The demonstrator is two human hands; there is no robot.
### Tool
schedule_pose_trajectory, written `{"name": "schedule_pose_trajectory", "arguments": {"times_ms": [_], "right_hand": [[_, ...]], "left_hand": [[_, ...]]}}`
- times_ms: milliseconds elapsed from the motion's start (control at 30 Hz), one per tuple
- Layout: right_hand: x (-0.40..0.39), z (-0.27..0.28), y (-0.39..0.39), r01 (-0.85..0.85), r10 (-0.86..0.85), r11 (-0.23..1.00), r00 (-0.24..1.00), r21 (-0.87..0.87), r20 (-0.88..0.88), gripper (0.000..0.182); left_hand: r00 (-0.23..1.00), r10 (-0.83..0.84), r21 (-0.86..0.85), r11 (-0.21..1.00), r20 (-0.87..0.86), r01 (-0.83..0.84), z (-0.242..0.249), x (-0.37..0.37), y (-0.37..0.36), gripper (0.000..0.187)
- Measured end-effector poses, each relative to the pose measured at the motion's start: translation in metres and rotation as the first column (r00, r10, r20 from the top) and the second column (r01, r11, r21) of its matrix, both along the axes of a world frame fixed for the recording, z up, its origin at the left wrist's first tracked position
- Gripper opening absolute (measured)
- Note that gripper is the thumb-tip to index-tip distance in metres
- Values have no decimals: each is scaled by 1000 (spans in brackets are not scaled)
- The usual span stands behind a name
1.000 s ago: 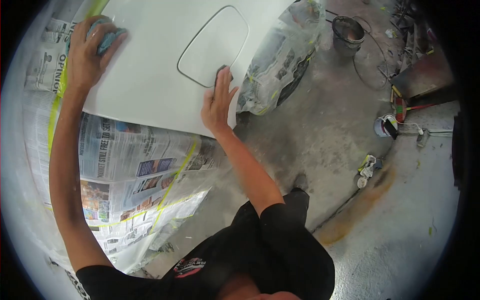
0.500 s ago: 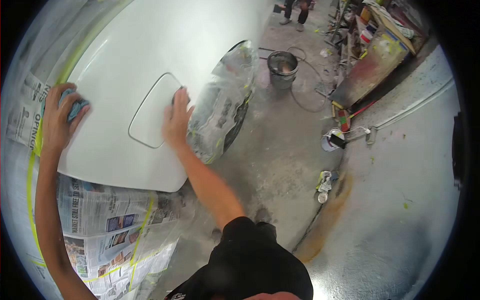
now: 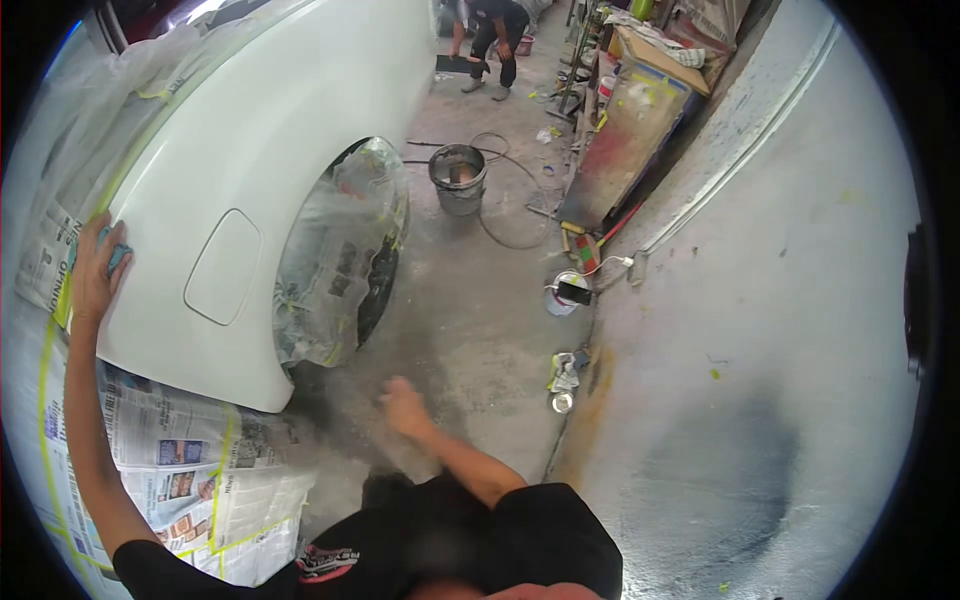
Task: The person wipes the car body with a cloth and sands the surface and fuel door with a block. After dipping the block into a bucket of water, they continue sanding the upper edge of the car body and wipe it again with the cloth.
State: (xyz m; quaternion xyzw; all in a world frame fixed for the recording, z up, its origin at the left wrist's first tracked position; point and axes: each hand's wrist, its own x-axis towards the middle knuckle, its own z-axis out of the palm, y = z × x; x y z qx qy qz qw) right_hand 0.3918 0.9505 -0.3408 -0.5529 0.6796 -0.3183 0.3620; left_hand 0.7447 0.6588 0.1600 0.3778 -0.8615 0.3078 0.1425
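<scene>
My left hand (image 3: 93, 270) is closed around a crumpled blue cloth (image 3: 118, 258) at the left edge of a white car body panel (image 3: 180, 170), beside newspaper and yellow-green tape. My right hand (image 3: 405, 410) is off the panel, above the concrete floor and near my body. Motion smears its fingers, and whatever they may hold cannot be made out. A fuel flap (image 3: 224, 268) outlined by a thin gap sits in the panel. Clear plastic sheeting (image 3: 335, 270) covers the wheel next to it.
Taped newspaper (image 3: 170, 440) hangs below the panel. A dark bucket (image 3: 458, 182) stands on the floor beside a hose (image 3: 515, 243). A white tub (image 3: 566, 295) and a leaning board (image 3: 625, 140) are along the wall. Another person (image 3: 492, 40) bends down at the back.
My right hand has come off the panel near the fuel flap, where a small dark object showed at its fingers, and moved back toward my body. My left hand stays at the panel edge.
</scene>
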Motion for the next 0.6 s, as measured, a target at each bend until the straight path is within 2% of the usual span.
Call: {"name": "schedule_pose_trajectory", "arguments": {"times_ms": [33,67,100,133,167,200,233,267,333,400,433,467,500,533,600], "right_hand": [[-57,-34,29,-155,109,983,921,-95,-375,38],[-109,-71,61,-137,194,977,890,163,-412,36],[-156,-57,100,110,-68,988,938,108,-339,35],[-205,-106,138,305,-132,875,898,376,-420,34],[-254,-140,183,340,-69,878,786,337,-615,34],[-288,-116,220,460,-184,793,806,401,-562,33],[-321,-126,246,473,-44,650,805,595,-591,33],[-338,-160,287,674,-276,629,660,387,-699,32],[-353,-140,335,484,5,741,690,466,-724,33],[-346,-187,373,557,-140,773,616,303,-775,34],[-342,-209,391,585,-213,782,577,217,-789,34],[-338,-201,373,649,-342,721,637,241,-691,38],[-329,-174,349,581,-158,519,786,627,-597,42],[-318,-158,332,523,-153,428,846,737,-511,41],[-297,-147,314,512,-212,429,858,744,-468,40]], "left_hand": [[1000,28,-28,999,-7,-29,-6,-2,5,51],[998,56,-59,997,-12,-57,-14,-4,10,52],[997,80,-95,992,-20,-82,-22,-7,12,54],[997,80,-110,991,7,-79,-38,-9,13,53],[996,81,-123,989,35,-76,-63,-11,15,52],[994,84,-134,988,67,-75,-91,-11,16,51],[994,55,-86,995,96,-47,-124,-11,13,52],[992,23,-35,999,125,-19,-157,-13,9,54],[989,-14,94,996,145,1,-211,-33,8,55],[995,-26,165,986,95,10,-267,-52,7,55],[996,-78,164,984,48,69,-303,-64,-12,45],[992,-127,198,973,24,120,-336,-67,-19,36],[992,-122,369,921,-36,127,-349,-84,-11,36],[990,-106,533,835,-88,137,-356,-109,0,37],[980,63,759,642,-189,105,-419,-131,8,36]]}}
